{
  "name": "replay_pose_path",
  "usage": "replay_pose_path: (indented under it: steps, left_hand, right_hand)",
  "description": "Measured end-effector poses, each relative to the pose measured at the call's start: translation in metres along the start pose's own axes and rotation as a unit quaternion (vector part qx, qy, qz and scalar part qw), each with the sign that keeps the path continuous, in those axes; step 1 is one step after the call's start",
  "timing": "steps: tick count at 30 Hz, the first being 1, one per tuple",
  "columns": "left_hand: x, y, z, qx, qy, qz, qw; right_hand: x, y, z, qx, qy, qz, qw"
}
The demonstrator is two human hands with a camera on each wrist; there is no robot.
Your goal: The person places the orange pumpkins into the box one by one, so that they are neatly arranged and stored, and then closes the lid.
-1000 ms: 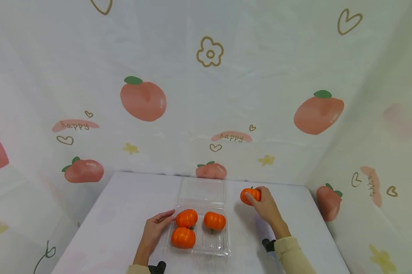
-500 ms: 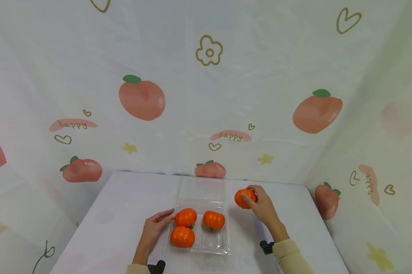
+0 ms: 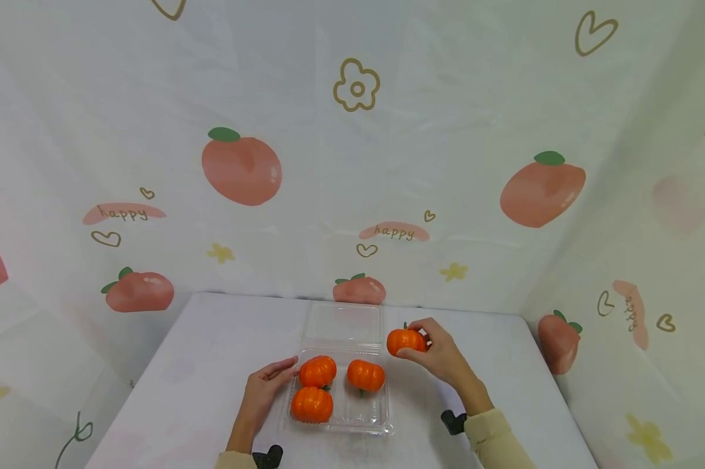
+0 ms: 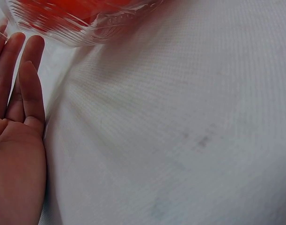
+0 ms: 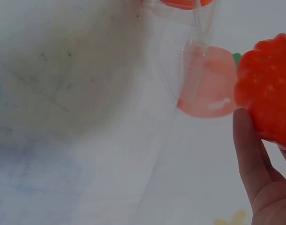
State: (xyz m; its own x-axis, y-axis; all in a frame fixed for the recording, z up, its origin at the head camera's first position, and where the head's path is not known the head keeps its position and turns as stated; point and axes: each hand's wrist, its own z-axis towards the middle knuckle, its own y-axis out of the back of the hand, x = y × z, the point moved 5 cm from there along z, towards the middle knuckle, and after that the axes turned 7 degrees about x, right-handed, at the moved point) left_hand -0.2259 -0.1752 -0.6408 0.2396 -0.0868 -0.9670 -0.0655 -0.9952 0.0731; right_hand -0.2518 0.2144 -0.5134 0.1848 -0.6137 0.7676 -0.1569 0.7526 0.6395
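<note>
My right hand (image 3: 444, 357) pinches a small orange toy pumpkin (image 3: 405, 341) with a green stem, held up just right of the clear plastic box (image 3: 360, 426). In the right wrist view the same pumpkin (image 5: 269, 89) sits between thumb and fingers, partly cut off by the frame edge. Inside the box lie two pumpkins on the left, one behind (image 3: 317, 372) and one in front (image 3: 312, 405), plus another pumpkin (image 3: 366, 376) at the back right. My left hand (image 3: 264, 391) has its fingers extended, the tips at the box's left rim. The left wrist view shows those straight fingers (image 4: 33, 93) beside the ribbed box wall.
The hinged clear lid (image 3: 343, 326) lies opened back behind the box, towards the wall. A white table (image 3: 211, 365) carries everything. Behind and at the sides hangs a curtain (image 3: 305, 163) printed with fruit. A dark cord (image 3: 78, 433) shows at the lower left.
My right hand has moved left with its pumpkin, bringing it close to the box's back right corner, and the pumpkin's stem has come back into sight. The left hand and the box stay in place.
</note>
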Motion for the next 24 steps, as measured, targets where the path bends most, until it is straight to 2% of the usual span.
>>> replay_pose_path:
  steps: [7, 13, 17, 24]
  left_hand:
    - [0.001, 0.0, 0.001, 0.0, -0.004, -0.009, 1.0]
    - [0.002, 0.001, 0.001, -0.003, -0.002, -0.007, 1.0]
    - [0.001, 0.0, 0.0, -0.003, -0.005, -0.013, 0.9999]
    - [0.0, 0.0, 0.0, -0.005, -0.004, -0.012, 0.9999]
  right_hand:
    - [0.011, 0.0, -0.002, 0.0, 0.018, 0.0, 0.9998]
    - [0.019, -0.003, -0.005, -0.005, 0.056, -0.025, 0.9981]
    - [0.022, -0.005, -0.006, 0.007, 0.059, -0.029, 0.9978]
    - [0.031, -0.008, -0.009, 0.05, 0.068, -0.024, 0.9961]
